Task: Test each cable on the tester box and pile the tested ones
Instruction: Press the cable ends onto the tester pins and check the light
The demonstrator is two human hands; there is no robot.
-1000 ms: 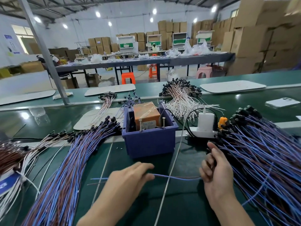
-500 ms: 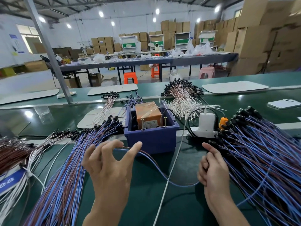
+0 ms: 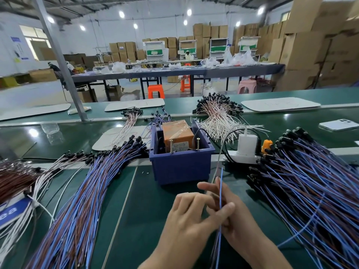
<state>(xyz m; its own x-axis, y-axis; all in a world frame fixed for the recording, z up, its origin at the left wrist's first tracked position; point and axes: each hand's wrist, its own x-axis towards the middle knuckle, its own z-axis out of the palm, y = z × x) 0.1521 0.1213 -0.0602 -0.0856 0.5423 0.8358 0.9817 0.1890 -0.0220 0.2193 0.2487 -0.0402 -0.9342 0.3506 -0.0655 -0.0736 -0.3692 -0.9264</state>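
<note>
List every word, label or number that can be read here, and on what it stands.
"ea": white letters, cut by the frame edge, on the blue label at lower left.
Print on the orange box: too small to read.
Text on the wall poster: too blurred.

Stacked cartons (image 3: 303,51), long table (image 3: 194,70), ceiling lamps (image 3: 121,14)

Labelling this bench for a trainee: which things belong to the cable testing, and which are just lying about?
Job in hand:
blue cable, pinched in the right hand
blue tester box
cable pile on the left
cable pile on the right

Lying about:
white phone
white charger
white board on the far belt
</note>
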